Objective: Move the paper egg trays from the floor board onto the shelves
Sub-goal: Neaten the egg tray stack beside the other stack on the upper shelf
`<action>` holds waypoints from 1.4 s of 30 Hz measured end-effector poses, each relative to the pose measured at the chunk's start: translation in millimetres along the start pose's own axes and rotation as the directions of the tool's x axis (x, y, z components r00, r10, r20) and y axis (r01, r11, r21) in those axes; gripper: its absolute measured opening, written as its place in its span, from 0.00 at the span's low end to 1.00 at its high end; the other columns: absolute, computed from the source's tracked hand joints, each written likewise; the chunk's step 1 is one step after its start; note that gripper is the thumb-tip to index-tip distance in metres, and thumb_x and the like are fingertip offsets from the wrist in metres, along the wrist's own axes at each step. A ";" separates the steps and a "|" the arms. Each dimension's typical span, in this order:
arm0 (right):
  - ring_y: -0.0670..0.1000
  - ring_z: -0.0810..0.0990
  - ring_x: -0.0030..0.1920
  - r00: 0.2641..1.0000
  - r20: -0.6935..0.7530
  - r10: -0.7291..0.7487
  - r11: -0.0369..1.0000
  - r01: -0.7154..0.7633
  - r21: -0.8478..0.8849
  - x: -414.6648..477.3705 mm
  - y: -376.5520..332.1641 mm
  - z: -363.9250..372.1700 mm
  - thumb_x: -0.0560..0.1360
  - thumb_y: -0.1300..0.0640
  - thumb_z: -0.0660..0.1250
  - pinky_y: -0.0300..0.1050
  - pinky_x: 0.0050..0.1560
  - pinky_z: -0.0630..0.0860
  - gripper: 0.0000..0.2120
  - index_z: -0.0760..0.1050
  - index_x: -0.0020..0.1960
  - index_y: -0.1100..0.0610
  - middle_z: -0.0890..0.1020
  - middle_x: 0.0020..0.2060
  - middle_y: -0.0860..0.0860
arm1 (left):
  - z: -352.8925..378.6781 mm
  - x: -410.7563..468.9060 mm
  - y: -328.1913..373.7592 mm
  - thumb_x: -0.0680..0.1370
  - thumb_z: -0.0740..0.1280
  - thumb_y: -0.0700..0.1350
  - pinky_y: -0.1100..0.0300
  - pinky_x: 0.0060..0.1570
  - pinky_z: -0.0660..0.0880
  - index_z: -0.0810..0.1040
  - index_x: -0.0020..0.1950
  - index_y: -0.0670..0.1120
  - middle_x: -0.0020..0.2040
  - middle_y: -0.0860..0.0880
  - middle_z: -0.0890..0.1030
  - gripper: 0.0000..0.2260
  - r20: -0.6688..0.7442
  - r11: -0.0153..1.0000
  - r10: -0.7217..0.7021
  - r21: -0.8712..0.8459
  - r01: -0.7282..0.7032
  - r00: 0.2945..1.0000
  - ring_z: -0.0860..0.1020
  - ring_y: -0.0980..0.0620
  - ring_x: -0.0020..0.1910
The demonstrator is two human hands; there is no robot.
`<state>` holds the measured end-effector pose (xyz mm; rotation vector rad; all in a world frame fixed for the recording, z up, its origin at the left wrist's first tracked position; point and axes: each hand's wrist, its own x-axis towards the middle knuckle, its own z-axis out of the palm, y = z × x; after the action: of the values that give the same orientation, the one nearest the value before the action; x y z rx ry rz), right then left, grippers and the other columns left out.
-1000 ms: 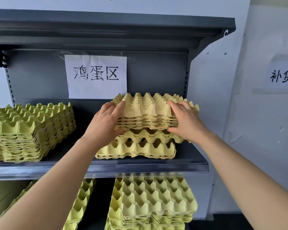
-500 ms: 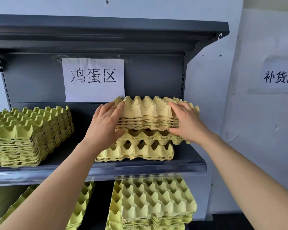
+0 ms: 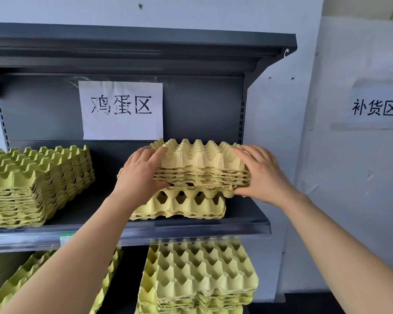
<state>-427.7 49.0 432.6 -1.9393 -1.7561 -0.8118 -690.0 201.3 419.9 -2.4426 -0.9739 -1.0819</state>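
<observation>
A: While your left hand (image 3: 143, 175) and right hand (image 3: 263, 175) clamp the two ends of the bundle of trays (image 3: 202, 164), thumbs beneath and fingers over the top, it appears to rest on the bottom trays (image 3: 186, 205) at the right of the middle shelf (image 3: 191, 230). I'd call this load all but set down.

B: You've plenty done already: a tall stack (image 3: 36, 182) on that shelf's left, and lower stacks (image 3: 200, 268) on the shelf underneath. The floor board is out of sight, so you can't tell from here how many remain.

A: Against a second ago, your grip is unchanged. The bundle seems slightly lower against the paper sign (image 3: 121, 109) and hides more of the bottom trays.

B: You have yet to let go.
</observation>
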 end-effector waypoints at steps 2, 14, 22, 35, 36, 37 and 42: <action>0.53 0.60 0.71 0.999 0.012 0.035 0.998 -0.036 0.049 -2.3 10.5 -3.9 0.61 0.42 0.77 0.53 0.72 0.56 0.48 0.58 0.74 0.52 0.65 0.71 0.51 | -0.1 -2.3 7.3 0.70 0.73 0.57 0.49 0.74 0.50 0.55 0.77 0.51 0.73 0.47 0.64 0.41 0.012 0.999 -0.008 0.046 0.007 1.000 0.55 0.46 0.75; 0.50 0.62 0.67 0.996 -0.090 -0.021 0.966 0.044 0.256 18.1 -8.7 -34.9 0.69 0.53 0.74 0.48 0.65 0.66 0.35 0.63 0.72 0.54 0.72 0.64 0.49 | -24.1 25.2 49.2 0.71 0.72 0.56 0.51 0.69 0.56 0.59 0.76 0.50 0.67 0.51 0.73 0.37 -0.091 0.978 0.112 0.185 -0.093 0.990 0.63 0.48 0.70; 0.50 0.61 0.66 0.965 -0.174 -0.197 0.969 0.218 0.116 25.1 -43.6 -42.3 0.70 0.50 0.73 0.48 0.69 0.59 0.37 0.61 0.74 0.55 0.70 0.66 0.50 | -31.1 4.9 27.5 0.68 0.72 0.61 0.52 0.63 0.65 0.56 0.76 0.57 0.67 0.50 0.69 0.41 -0.017 0.973 0.090 0.216 -0.084 0.996 0.64 0.47 0.66; 0.47 0.60 0.72 0.991 -0.115 -0.066 0.898 0.109 0.426 24.9 -16.6 -32.4 0.68 0.55 0.76 0.44 0.71 0.59 0.40 0.59 0.73 0.50 0.63 0.72 0.47 | -36.7 12.5 22.7 0.74 0.69 0.54 0.55 0.59 0.69 0.56 0.75 0.58 0.66 0.52 0.71 0.33 0.019 0.975 0.086 0.206 -0.088 0.996 0.66 0.48 0.65; 0.48 0.64 0.70 0.991 -0.110 -0.072 0.901 0.112 0.419 25.8 -14.9 -34.8 0.67 0.55 0.76 0.43 0.69 0.62 0.38 0.62 0.71 0.51 0.65 0.71 0.47 | -35.8 12.0 25.3 0.74 0.69 0.54 0.55 0.60 0.69 0.57 0.75 0.57 0.66 0.52 0.71 0.33 0.018 0.974 0.082 0.208 -0.084 0.996 0.66 0.48 0.65; 0.49 0.66 0.69 0.992 -0.104 -0.069 0.910 0.105 0.400 25.3 -13.2 -37.4 0.67 0.54 0.77 0.41 0.65 0.64 0.36 0.63 0.69 0.52 0.67 0.70 0.47 | -34.5 11.9 28.5 0.74 0.70 0.54 0.54 0.60 0.69 0.58 0.75 0.57 0.66 0.51 0.71 0.33 0.015 0.976 0.082 0.201 -0.083 0.997 0.67 0.48 0.64; 0.51 0.59 0.72 0.994 0.023 -0.111 0.975 0.104 0.196 7.3 -4.1 -34.2 0.61 0.47 0.78 0.44 0.70 0.57 0.44 0.61 0.71 0.52 0.63 0.71 0.48 | -19.4 9.4 50.3 0.71 0.73 0.56 0.52 0.58 0.71 0.60 0.74 0.57 0.63 0.50 0.73 0.35 0.031 0.976 0.103 0.187 -0.107 0.994 0.68 0.46 0.62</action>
<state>-436.6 33.0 462.7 -1.7534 -1.8979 -0.6192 -661.3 159.3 440.1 -2.3270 -0.8982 -0.8881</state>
